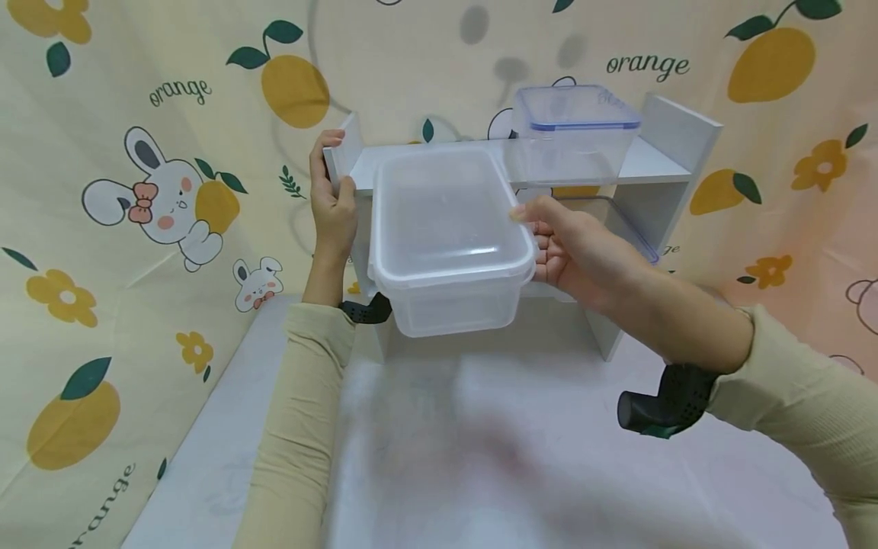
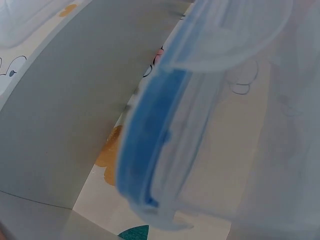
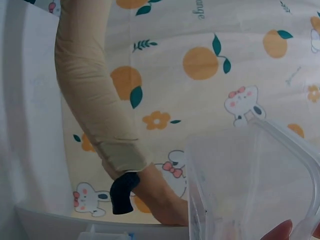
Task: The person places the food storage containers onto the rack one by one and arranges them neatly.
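Observation:
My right hand (image 1: pixel 576 236) holds a translucent plastic food container (image 1: pixel 446 305) by its right side, with the thumb on the rim of its whitish lid (image 1: pixel 439 213). The container is held in front of the white shelf unit (image 1: pixel 658 156), lid up and tilted towards me. My left hand (image 1: pixel 334 198) grips the shelf's upper left side panel (image 1: pixel 350 149). In the right wrist view the same container (image 3: pixel 240 175) fills the lower right, with a fingertip at its edge. Close up in the left wrist view is a clear container's blue edge (image 2: pixel 150 135); the left hand is barely seen there.
A clear container with a blue-rimmed lid (image 1: pixel 576 110) stands on the right of the top board. Another blue-edged clear container (image 1: pixel 634 229) sits below it, partly hidden by my right hand. The shelf stands on a white table (image 1: pixel 439 457) before a printed curtain (image 1: pixel 206 305).

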